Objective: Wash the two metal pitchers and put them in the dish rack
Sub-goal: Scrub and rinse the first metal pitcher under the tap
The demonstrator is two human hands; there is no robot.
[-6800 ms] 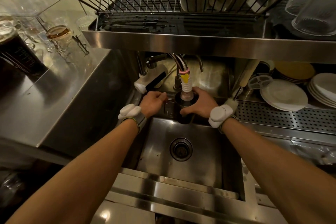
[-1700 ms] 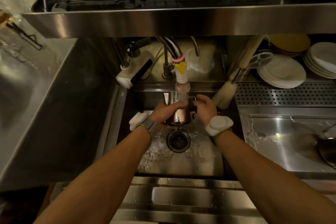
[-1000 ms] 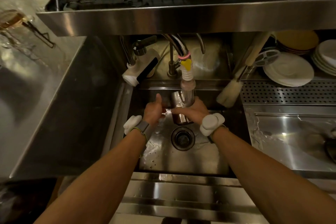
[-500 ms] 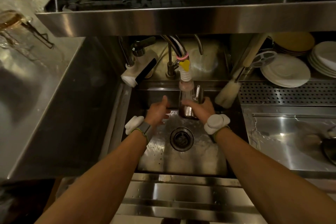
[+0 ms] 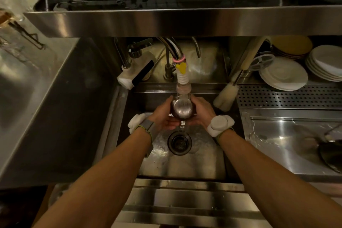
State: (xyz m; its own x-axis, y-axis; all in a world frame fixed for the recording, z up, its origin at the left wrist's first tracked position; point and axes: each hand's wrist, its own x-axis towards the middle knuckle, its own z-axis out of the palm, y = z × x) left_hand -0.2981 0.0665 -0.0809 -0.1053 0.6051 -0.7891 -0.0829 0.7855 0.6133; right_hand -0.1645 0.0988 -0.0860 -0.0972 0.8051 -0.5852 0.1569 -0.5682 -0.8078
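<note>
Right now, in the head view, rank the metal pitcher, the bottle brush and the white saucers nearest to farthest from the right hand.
1. metal pitcher: gripped by the right hand, on its left side.
2. bottle brush: just right of the hand, behind it.
3. white saucers: far right, at the back.

Nothing here can be read, no lettering, brand mark or number. The metal pitcher [image 5: 182, 110] under the faucet nozzle [image 5: 182, 79], the white tap unit [image 5: 136, 74] and the stacked plates [image 5: 283, 74] show only plain surfaces, dim and a little blurred.
</note>
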